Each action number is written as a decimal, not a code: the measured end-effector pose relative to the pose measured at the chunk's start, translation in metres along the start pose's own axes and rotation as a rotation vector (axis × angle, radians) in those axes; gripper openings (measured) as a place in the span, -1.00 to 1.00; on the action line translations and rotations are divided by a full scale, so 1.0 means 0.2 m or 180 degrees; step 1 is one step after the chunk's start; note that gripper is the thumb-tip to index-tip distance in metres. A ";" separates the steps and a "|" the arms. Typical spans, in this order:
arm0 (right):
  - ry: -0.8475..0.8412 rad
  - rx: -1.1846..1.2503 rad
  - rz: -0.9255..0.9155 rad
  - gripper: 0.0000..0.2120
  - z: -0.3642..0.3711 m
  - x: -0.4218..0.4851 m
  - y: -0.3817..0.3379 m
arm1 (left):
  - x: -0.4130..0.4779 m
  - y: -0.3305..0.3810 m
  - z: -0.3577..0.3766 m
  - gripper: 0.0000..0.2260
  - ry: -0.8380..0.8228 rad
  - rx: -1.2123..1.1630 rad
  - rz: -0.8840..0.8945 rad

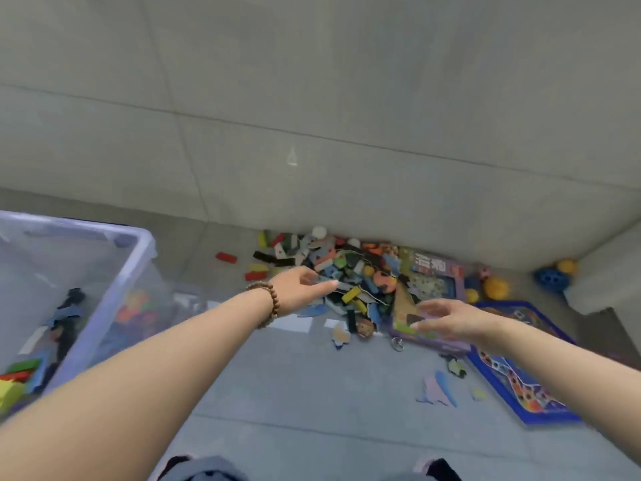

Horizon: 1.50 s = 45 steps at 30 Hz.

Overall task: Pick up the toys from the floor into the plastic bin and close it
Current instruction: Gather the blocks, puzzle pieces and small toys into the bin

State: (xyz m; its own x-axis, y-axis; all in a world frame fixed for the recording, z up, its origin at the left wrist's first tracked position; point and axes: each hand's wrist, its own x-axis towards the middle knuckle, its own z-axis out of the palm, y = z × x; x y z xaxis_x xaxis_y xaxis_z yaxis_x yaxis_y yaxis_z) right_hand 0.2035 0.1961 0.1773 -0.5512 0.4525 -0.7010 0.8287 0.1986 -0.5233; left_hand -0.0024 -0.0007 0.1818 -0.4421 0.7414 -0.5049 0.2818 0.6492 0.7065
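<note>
Both grips are released and empty: the left hand (301, 286) and right hand (451, 322) are held out toward the toy pile (350, 272). A two-handed scoop is probably called for next, carried to the plastic bin (138, 244).

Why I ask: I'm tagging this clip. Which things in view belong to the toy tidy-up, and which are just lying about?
Job: clear plastic bin, toy pile, purple toy box, blue game board, yellow ball, blue holed ball, left hand, right hand.
Just there: bead bracelet, grey wall, dark mat.
</note>
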 end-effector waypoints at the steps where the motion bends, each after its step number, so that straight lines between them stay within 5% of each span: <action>1: 0.0030 0.0081 0.0125 -0.36 -0.03 0.01 0.14 | 0.08 0.02 0.12 -0.36 -0.0171 0.0135 -0.0034; 7: 0.0290 0.0527 0.0648 -0.39 -0.06 0.11 0.86 | 0.41 0.03 0.81 -0.35 -0.0786 0.0750 0.0048; 13: 0.0786 0.1014 0.0498 -0.57 0.13 0.34 1.25 | 0.62 -0.03 1.38 -0.31 -0.0972 0.1270 0.0454; 20: 0.2000 0.1052 0.0031 -0.65 0.26 0.42 1.41 | 0.77 -0.05 1.60 -0.49 -0.0507 0.1454 0.1117; 25: 0.2015 0.0579 0.0058 -0.60 0.25 0.40 1.48 | 0.78 -0.07 1.59 -0.58 -0.0482 0.1391 0.1037; 29: 0.2066 0.0383 -0.0009 -0.67 0.24 0.43 1.47 | 0.79 -0.07 1.60 -0.59 -0.0624 0.0895 0.0718; 33: 0.2190 0.0209 0.0022 -0.80 0.24 0.44 1.45 | 0.80 -0.08 1.58 -0.79 -0.0756 -0.0825 0.0114; 38: 0.2040 0.0160 0.0121 -0.86 0.26 0.43 1.43 | 0.76 -0.05 1.53 -0.85 -0.1094 -0.1712 -0.0494; 43: 0.1539 0.2051 -0.0196 -0.76 0.26 0.44 1.20 | 0.75 -0.04 1.54 -0.75 -0.1443 -0.2446 -0.0805; 45: 0.1228 0.2209 -0.0484 -0.72 0.28 0.45 1.12 | 0.75 -0.02 1.55 -0.77 -0.1626 -0.2964 -0.1181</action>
State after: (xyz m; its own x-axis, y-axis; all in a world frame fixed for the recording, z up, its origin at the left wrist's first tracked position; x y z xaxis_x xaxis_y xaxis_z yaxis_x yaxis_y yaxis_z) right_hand 0.3343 0.2325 -0.0313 -0.4754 0.7573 -0.4477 0.4281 -0.2455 -0.8697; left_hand 0.1938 0.1606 -0.0495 0.0946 0.6501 -0.7539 -0.6348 0.6227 0.4574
